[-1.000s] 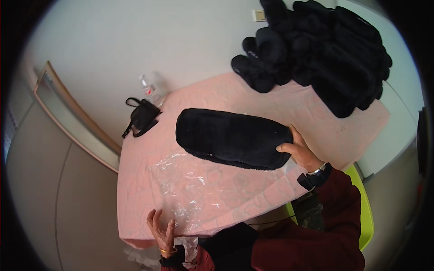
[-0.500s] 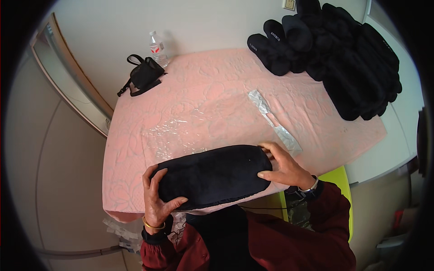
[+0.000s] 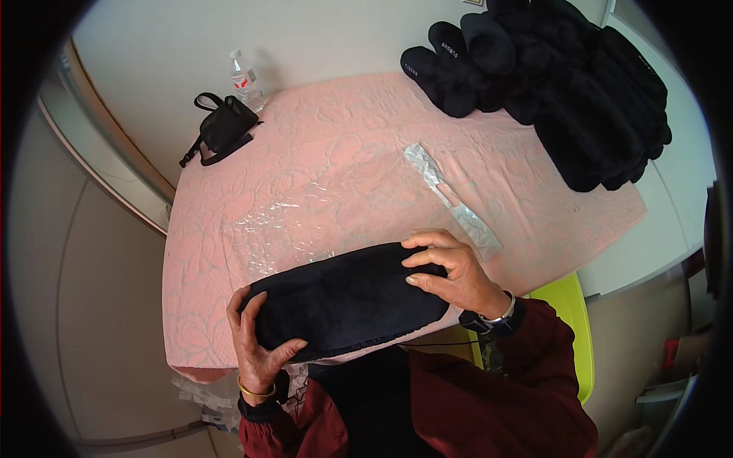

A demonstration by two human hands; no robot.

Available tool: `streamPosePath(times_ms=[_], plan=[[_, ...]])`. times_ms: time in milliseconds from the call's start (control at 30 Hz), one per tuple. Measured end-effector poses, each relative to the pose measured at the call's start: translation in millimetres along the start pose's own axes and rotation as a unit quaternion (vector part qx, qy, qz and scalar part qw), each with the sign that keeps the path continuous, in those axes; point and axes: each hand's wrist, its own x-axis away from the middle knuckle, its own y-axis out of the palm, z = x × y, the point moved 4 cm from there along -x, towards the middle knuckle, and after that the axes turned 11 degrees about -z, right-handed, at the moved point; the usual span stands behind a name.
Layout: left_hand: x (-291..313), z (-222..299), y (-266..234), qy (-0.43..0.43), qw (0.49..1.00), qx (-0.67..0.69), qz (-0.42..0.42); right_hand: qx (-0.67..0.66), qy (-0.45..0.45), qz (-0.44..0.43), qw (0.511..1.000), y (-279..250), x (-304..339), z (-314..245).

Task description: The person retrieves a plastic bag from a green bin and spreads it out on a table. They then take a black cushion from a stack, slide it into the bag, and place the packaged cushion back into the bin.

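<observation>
Black plush oblong (image 3: 347, 301): at the pink-covered table's (image 3: 321, 114) near edge, long axis running left-right, right end angled farther away; no obvious front tbh
Left hand (image 3: 259, 343): clasping its left end
Right hand (image 3: 450, 275): curled over the right end, can't tell if it's pinching fabric
Risk: loosen that left grip, it'd probably slip off the near edge

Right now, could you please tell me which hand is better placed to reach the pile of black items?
Probably the right hand: it is on the right end of the black piece, nearer the pile of black items, while the left hand is on the opposite end.
</observation>
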Motion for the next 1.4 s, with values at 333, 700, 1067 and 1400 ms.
streamPosePath(times_ms=[333,700,1067,1400], plan=[[3,-1,1,-0.002,1.000,-0.002,0.005,-0.080,-0.018,0.102,0.991,4,13,1],[3,1,3,-0.003,1.000,-0.019,0.018,-0.121,0.111,0.067,0.984,-9,117,-23],[2,4,7,0.016,0.999,-0.037,0.013,-0.088,0.288,0.023,0.953,36,207,38],[5,-2,5,0.011,0.999,-0.039,0.015,-0.015,0.404,-0.073,0.911,47,218,64]])
